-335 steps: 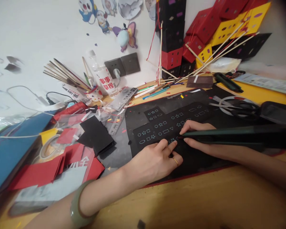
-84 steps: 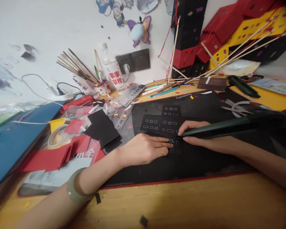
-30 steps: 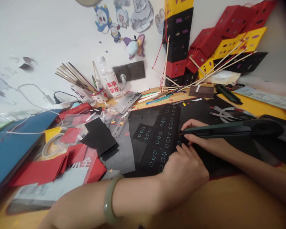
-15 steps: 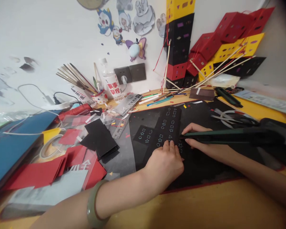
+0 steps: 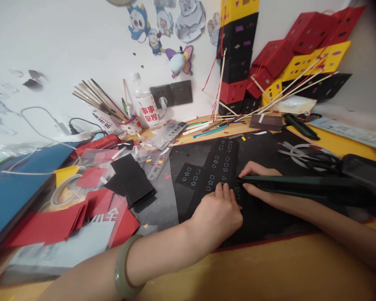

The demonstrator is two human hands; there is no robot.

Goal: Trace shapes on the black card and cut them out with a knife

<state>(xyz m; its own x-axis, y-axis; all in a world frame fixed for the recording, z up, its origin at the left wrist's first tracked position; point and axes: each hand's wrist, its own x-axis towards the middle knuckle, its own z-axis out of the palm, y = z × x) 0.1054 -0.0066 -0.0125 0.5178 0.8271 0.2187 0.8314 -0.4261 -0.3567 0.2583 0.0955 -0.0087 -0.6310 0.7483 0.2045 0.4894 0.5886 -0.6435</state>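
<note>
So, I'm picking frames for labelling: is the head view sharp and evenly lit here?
Head view: soft, even light, no harsh glare; left hand and black card are fairly sharp; the dark cutting tool in the right hand blurs toward the camera; the wide lens bends the edges, corners darkening.

Left hand (image 5: 218, 213) lies palm down, fingers (image 5: 223, 190) stretched flat forward. Right hand (image 5: 259, 180) sits just beyond them, fingers pinched together, forearm running off right.
</note>
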